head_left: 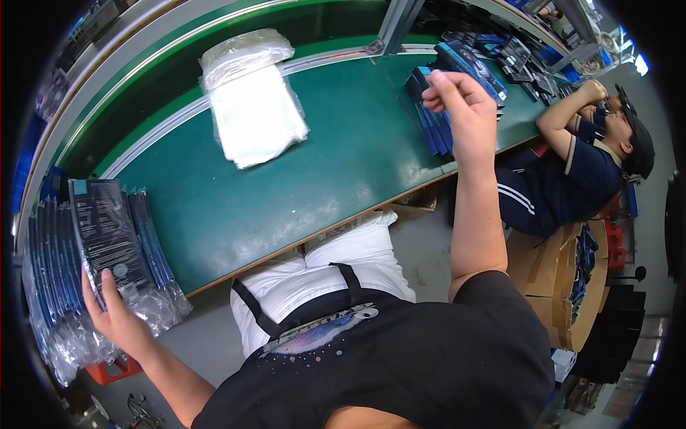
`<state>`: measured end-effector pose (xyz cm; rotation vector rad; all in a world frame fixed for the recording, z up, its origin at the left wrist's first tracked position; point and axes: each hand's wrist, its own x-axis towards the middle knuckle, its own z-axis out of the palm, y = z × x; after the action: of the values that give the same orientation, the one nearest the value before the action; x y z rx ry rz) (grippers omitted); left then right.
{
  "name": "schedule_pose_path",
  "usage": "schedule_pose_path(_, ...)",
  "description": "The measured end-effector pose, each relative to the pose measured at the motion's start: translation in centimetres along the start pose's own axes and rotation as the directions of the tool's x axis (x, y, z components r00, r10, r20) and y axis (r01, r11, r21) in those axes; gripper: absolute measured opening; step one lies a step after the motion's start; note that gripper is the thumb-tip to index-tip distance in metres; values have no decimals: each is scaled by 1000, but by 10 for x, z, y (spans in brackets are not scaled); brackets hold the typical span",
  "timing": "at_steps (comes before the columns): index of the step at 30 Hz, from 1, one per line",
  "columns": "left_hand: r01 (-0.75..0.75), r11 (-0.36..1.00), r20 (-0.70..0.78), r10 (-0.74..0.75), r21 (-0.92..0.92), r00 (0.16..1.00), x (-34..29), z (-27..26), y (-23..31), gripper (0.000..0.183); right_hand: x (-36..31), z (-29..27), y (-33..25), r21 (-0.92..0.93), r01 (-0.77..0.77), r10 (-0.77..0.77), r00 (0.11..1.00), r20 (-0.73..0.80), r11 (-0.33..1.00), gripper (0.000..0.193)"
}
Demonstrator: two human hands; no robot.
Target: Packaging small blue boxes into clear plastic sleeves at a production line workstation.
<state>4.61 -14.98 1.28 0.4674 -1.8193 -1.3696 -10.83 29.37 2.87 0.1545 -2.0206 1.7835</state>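
Observation:
My left hand [120, 322] grips the lower part of a flat dark box in a clear plastic bag [107, 222], thumb on its front and fingers along its edge. The box leans against a row of similar bagged flat boxes [53, 250] at the left end of the bench. Over at the right, my right hand [471, 107] is raised beside and partly in front of a group of blue boxes [429, 125]. Its fingers are half curled, tips apart, and I see nothing between them. The raised hand hides part of these boxes.
A stack of clear plastic bags [257, 118] lies on the green bench [343, 143]. More dark boxes [518, 61] lie at its far right. A co-worker [593, 157] in a cap sits there. A large cardboard carton [547, 275] stands on the floor to my right.

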Motion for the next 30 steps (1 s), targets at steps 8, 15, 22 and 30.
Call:
schedule_pose_path(8,-583,559,350,474,589,808,-4,1,17,49,94,-91,43,-761,291,-457,890,-8,579,46)
schedule_pose_path(15,-507,317,481,161,802,862,-11,-4,-30,58,157,-156,108,-856,24,187,972,140,517,98)
schedule_pose_path(22,-744,565,633,440,356,637,-35,102,14,44,76,-61,19,-633,-8,27,999,21,774,81)
schedule_pose_path(30,-780,606,782,406,157,473,-20,194,-40,29,8,4,64,486,-824,116,535,837,290,76)
